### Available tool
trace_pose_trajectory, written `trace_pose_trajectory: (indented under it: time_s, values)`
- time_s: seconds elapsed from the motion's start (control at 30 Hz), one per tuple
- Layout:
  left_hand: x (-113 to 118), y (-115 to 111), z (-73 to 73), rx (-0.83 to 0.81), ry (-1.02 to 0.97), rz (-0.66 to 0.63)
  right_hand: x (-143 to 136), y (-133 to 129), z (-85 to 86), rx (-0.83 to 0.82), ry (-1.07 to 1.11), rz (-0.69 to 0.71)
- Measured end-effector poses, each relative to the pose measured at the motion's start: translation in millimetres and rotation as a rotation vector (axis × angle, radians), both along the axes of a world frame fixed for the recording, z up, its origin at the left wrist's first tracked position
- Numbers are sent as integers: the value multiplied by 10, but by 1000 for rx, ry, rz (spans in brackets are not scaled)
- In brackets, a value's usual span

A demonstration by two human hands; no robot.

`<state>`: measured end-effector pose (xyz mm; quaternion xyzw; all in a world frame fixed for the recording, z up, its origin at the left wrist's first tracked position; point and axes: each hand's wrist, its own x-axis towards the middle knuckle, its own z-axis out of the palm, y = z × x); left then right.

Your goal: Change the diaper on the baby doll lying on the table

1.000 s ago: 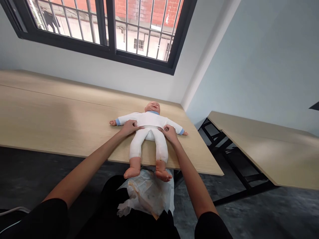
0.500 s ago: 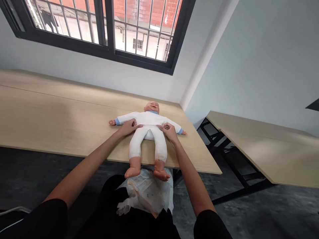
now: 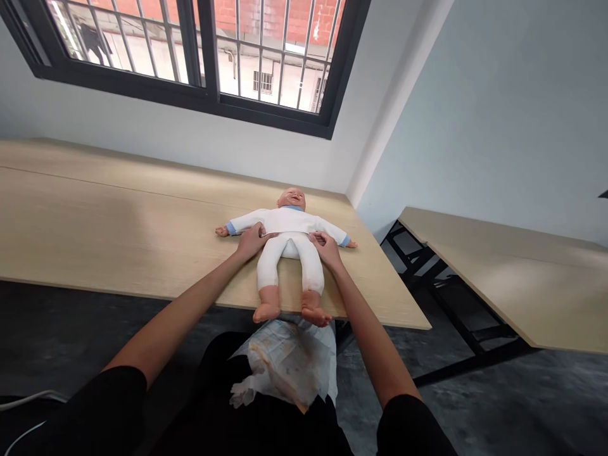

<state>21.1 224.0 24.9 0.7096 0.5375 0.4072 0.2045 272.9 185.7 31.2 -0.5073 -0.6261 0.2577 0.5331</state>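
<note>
A baby doll (image 3: 291, 197) lies on its back on the wooden table, arms spread and feet by the front edge. It wears a white top (image 3: 292, 220) with blue cuffs and white trousers (image 3: 270, 262). At the doll's waist, my left hand (image 3: 251, 242) pinches the top's lower hem on the left. Opposite it, my right hand (image 3: 327, 247) pinches the same hem on the right, fingers curled. A white patch (image 3: 291, 250) shows between the doll's legs.
Crumpled, stained whitish sheeting (image 3: 289, 361) lies over my lap below the table edge (image 3: 384, 322). A second table (image 3: 513, 278) with black legs stands to the right, across a gap. Behind the doll are the wall and a barred window (image 3: 275, 107). Cables (image 3: 33, 400) run at the lower left.
The doll's feet and legs have shifted slightly away from me and to the right. Both hands remain at the hem of the top. The view has moved a little.
</note>
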Motion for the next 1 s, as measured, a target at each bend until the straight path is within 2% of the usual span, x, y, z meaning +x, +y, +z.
trace_pose_trajectory:
  time_s: [0.23, 0.4, 0.47, 0.57, 0.63, 0.7, 0.73, 0.8, 0.87, 0.93, 1.0]
  values:
    - [-23, 19, 5, -6, 5, 109, 13, 4, -28, -18, -12, 17]
    - [-37, -40, 14, 25, -23, 141, 24, 4, -33, -24, -31, 29]
    - [-41, -82, 59, 60, -42, 148, 24, 11, -39, -30, -46, 21]
    - [-37, -213, 202, 182, -88, 170, 28, 27, -55, -23, -81, -6]
    - [-11, -411, 306, 310, -118, 183, 39, 39, -68, -3, -120, -30]
    - [40, -739, 357, 444, -131, 159, 56, 49, -81, 15, -173, -52]
    - [72, -949, 352, 578, -132, 110, 64, 53, -86, 22, -208, -64]
    - [139, -1419, 286, 858, -89, -60, 79, 58, -93, 31, -269, -79]
    - [203, -1871, 192, 1040, 2, -330, 84, 61, -97, 38, -319, -90]
    - [259, -2205, 121, 1066, 111, -413, 81, 63, -99, 40, -341, -95]
    - [309, -2370, 91, 933, 166, -383, 73, 64, -101, 38, -353, -96]
